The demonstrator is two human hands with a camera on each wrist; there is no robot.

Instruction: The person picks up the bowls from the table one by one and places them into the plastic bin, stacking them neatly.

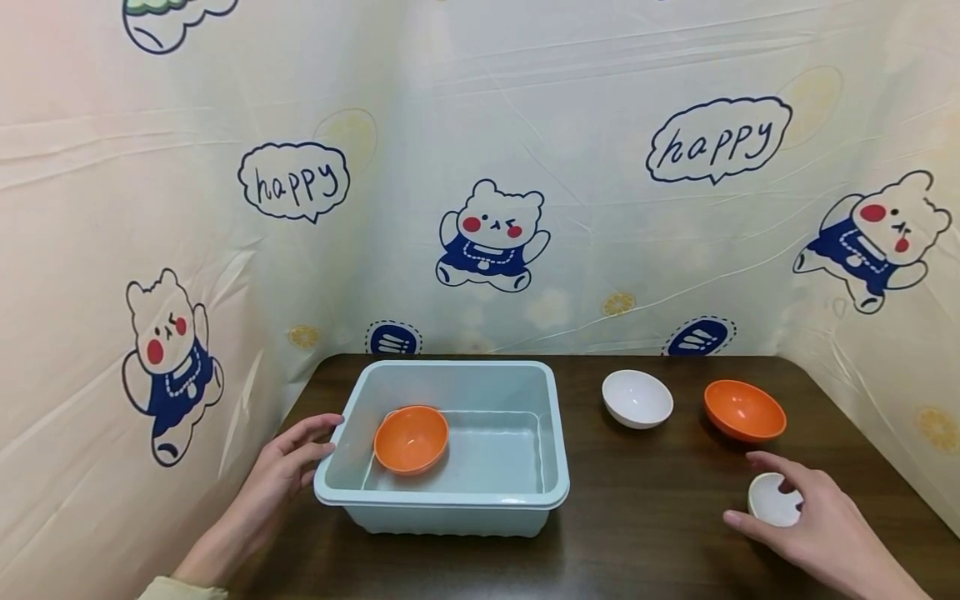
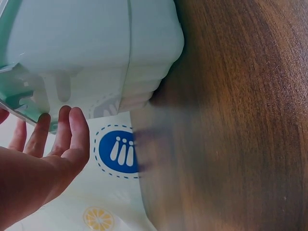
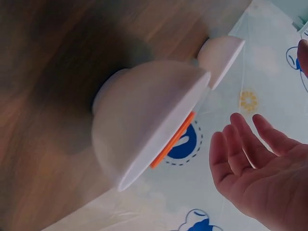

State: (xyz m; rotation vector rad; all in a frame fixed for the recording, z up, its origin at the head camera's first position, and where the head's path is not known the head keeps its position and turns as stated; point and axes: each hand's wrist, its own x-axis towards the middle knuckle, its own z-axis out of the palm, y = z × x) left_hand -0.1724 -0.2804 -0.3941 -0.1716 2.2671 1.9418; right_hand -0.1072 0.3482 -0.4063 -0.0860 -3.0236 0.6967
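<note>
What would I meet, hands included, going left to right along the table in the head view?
Left hand, pale blue-green rectangular plastic tub, far white round bowl, orange round bowl outside the tub, right hand.

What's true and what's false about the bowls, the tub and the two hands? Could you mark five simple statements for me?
1. One orange bowl sits inside the pale blue tub. True.
2. The left hand is at the tub's right side, as the head view shows it. False: it is at the left side, by the rim.
3. The far white bowl stands outside the tub. True.
4. The right hand grips the near white bowl. False: in the right wrist view its fingers are apart from that bowl.
5. The second orange bowl lies upside down on the table. False: its opening faces up.
</note>
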